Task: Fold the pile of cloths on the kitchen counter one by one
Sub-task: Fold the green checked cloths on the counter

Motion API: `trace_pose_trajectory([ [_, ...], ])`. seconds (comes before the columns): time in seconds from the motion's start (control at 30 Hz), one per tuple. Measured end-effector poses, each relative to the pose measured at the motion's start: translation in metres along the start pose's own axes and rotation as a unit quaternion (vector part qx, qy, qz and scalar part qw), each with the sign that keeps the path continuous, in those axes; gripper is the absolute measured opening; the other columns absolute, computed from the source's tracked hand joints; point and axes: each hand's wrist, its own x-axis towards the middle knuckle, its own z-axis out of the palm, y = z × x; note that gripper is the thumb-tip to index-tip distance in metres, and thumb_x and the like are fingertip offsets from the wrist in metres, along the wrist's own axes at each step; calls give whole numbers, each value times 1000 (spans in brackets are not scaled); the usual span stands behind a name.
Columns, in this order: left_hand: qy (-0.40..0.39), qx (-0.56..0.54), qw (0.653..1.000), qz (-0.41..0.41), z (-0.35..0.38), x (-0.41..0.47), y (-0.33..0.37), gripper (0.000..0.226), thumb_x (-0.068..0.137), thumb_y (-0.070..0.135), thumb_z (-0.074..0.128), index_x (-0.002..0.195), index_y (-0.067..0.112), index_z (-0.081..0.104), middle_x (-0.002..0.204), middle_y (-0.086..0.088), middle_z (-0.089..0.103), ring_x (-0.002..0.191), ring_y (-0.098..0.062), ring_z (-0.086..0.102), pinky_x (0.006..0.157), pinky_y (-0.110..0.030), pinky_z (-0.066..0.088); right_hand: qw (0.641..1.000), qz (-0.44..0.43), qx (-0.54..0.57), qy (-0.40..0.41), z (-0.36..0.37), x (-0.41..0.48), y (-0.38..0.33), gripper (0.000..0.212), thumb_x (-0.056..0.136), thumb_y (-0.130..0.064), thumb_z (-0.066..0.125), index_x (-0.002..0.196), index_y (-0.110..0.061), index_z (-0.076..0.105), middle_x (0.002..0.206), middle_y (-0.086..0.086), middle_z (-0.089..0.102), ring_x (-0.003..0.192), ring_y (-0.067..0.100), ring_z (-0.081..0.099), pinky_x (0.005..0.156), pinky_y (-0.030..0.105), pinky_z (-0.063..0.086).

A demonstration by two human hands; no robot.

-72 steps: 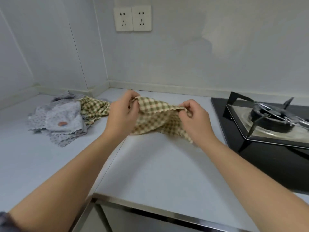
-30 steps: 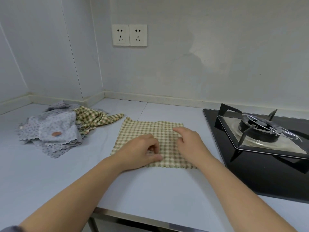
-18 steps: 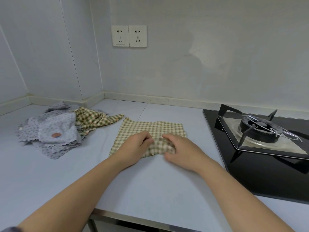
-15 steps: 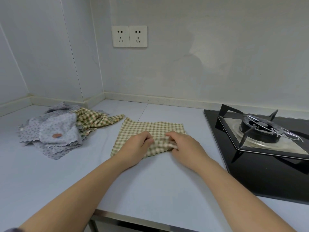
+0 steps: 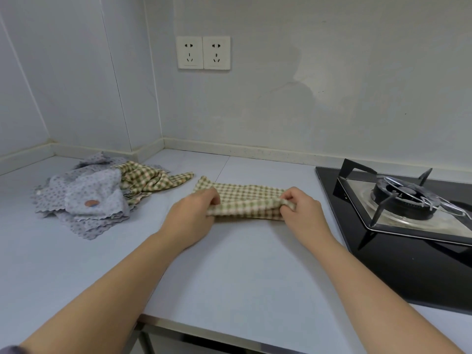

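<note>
left hand (image 5: 190, 218) and right hand (image 5: 301, 215) slid apart, fingers (image 5: 213, 199) pinching the half-folded checked cloth (image 5: 245, 200)

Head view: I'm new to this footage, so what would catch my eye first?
A half-folded green-checked cloth lies on the counter, its ends pinched by the left grip and right grip. A heap of grey dotted and checked cloths sits to its left; a gas burner stands at the right.
</note>
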Motion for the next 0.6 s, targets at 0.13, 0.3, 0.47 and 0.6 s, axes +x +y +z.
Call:
trace_pose_trajectory([
  [0.13,70,-170,975,-126,-13,6,-21,29,81,-5,57,94,20,66,91,7,64,87,-12,57,71,-21,40,996,18,70,43,-3,2,3,23,82,5,52,87,-17,58,80,-7,61,67,12,52,54,15,38],
  [0.3,105,-309,923,-206,-15,8,-32,31,92,12,58,63,15,46,59,0,42,58,-14,37,56,-30,29,989,46,123,71,-6,4,4,26,83,4,51,85,-19,64,80,-9,63,70,8,54,54,13,38],
  [0.47,89,-227,948,-206,-15,9,-28,37,96,23,52,64,13,35,58,-3,30,57,-16,29,54,-31,20,991,87,79,69,-5,6,5,39,93,-19,52,59,-15,34,55,-4,32,56,13,30,52,30,22],
  [0.6,28,-118,968,-221,-12,10,-22,38,95,22,49,62,15,32,56,-2,31,52,-14,28,50,-29,21,994,93,-29,43,-7,3,6,34,93,-24,51,66,-5,55,61,3,55,62,21,49,57,32,37],
])
